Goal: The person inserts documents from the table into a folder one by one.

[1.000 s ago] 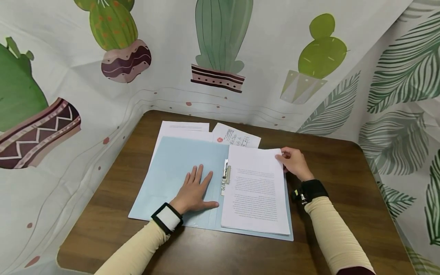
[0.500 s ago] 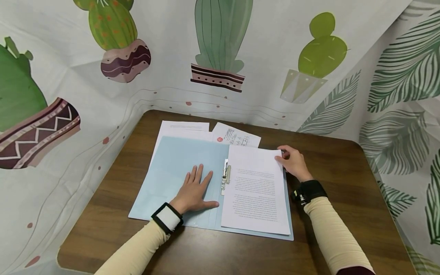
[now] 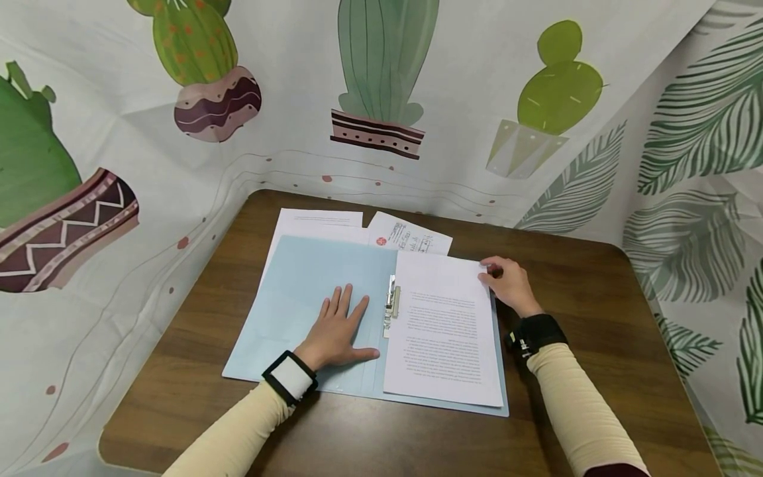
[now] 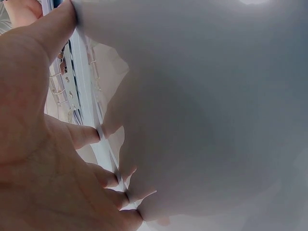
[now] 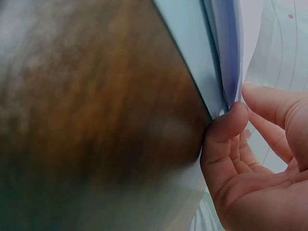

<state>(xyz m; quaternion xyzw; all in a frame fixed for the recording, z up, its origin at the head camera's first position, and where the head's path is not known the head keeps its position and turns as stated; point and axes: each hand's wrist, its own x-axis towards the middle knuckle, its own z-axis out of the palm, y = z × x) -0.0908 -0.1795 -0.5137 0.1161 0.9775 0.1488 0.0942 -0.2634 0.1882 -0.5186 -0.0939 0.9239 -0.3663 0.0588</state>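
A light blue folder (image 3: 298, 285) lies spread out on the table, its metal clip (image 3: 392, 301) near the spine. On its right side rests a stack of printed paper (image 3: 444, 331). My left hand (image 3: 340, 334) presses flat on the bare left cover, fingers spread; the left wrist view shows its fingertips touching the glossy cover (image 4: 207, 120). At the stack's far right corner my right hand (image 3: 511, 286) pinches the paper edges between thumb and curled fingers. In the right wrist view the sheets (image 5: 230, 48) stand a little apart from the folder cover (image 5: 185, 33).
White printed sheets (image 3: 318, 217) stick out from under the folder's far left edge. Beside them lies a slip with a red stamp (image 3: 411, 235). The brown wooden table (image 3: 572, 265) meets a hanging cloth (image 3: 286, 99) printed with cacti.
My right thumb and fingers have shifted slightly at the corner of the paper stack. The left hand, folder and loose sheets stay in place.
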